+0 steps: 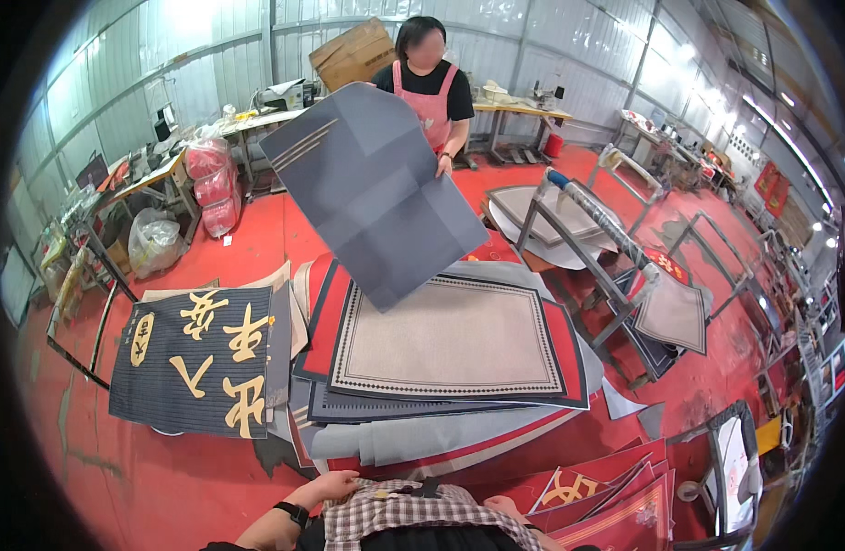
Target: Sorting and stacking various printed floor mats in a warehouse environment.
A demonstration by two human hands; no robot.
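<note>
My left hand (336,485) is at the upper left edge of my checked apron (395,511), fingers curled together; whether they pinch the cloth is hidden. My right hand (507,508) is low at the apron's other side, its fingers mostly out of sight. Just ahead lies a stack of floor mats, topped by a beige mat with a dark patterned border (450,335). Across the stack, a co-worker (422,92) in a pink apron holds up a large grey mat (376,193), tilted, its lower corner over the beige mat.
To the left lies a dark mat with gold characters (197,358). Several red mats (615,505) lean by my right side. Metal frames (569,239) stand at the right, one bearing a plastic-wrapped roll. Worktables (523,108) line the back wall; red bundles (211,188) are stacked at the left.
</note>
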